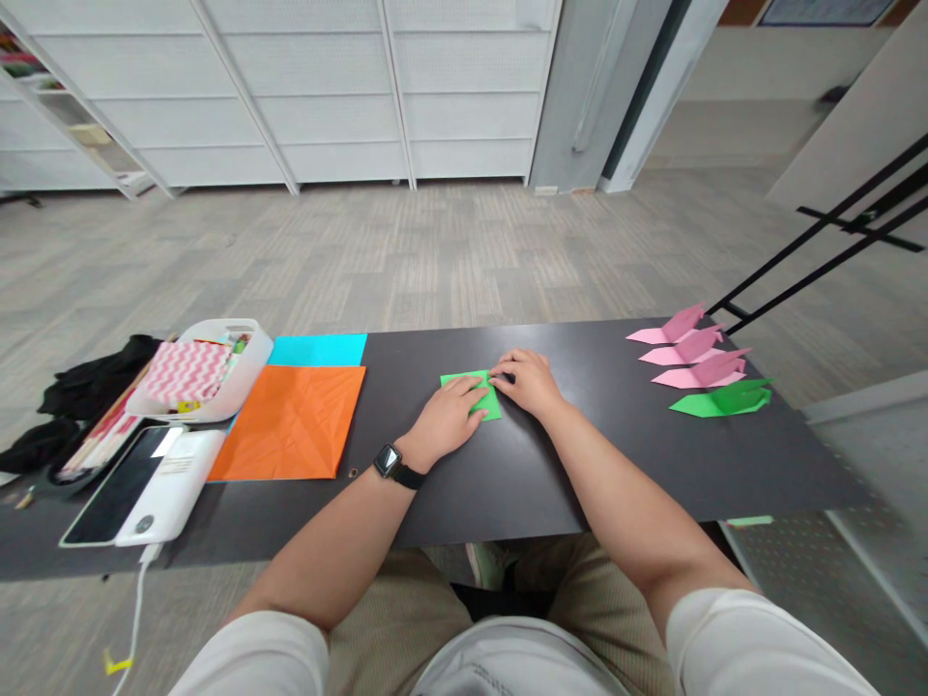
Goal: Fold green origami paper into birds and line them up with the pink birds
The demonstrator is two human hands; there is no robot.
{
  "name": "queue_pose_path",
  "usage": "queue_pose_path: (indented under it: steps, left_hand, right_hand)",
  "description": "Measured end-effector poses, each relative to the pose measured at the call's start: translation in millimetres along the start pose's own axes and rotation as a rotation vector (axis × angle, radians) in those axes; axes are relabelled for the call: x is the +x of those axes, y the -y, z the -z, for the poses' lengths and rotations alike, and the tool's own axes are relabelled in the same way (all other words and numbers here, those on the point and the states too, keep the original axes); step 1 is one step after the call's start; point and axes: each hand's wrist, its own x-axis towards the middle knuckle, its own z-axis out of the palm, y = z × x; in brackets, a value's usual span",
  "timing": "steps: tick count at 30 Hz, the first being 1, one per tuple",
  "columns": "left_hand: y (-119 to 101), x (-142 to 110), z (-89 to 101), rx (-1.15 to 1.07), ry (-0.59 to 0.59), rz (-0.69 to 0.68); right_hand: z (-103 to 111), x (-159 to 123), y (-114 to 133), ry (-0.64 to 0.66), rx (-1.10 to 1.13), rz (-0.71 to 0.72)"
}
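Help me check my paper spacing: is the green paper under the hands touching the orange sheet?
Apart. The head view shows a strip of dark table between the green paper and the orange sheet.

White basket [256, 375] sat toward left end of desk [290, 527], pink-and-white zigzag packet [189, 371] inside. Black cloth [98, 379] lay crumpled left of basket. Phone [108, 493] lay beside white power bank [172, 491]; white cable [137, 609] hung down. White shelving [311, 63] stood across floor [377, 242].
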Motion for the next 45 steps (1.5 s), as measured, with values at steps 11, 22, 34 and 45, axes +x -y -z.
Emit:
queue_pose_path:
  steps: [11,22,34,45]
  left_hand:
    - [3,0,-1.1,-0.047,-0.011,0.012]
    - [1,1,-2.9,-0.069,-0.071,0.031]
    - [-6,-2,1.7,-0.015,-0.062,0.066]
    - [-10,0,5.8,-0.041,-0.056,0.094]
  right_hand:
    - [21,-13,-1,0.213,-0.092,0.079]
    - [28,-15,-5,0.232,0.007,0.101]
    - [3,-15,2,0.209,-0.118,-0.053]
    - [-2,-6,-6,0.183,-0.069,-0.097]
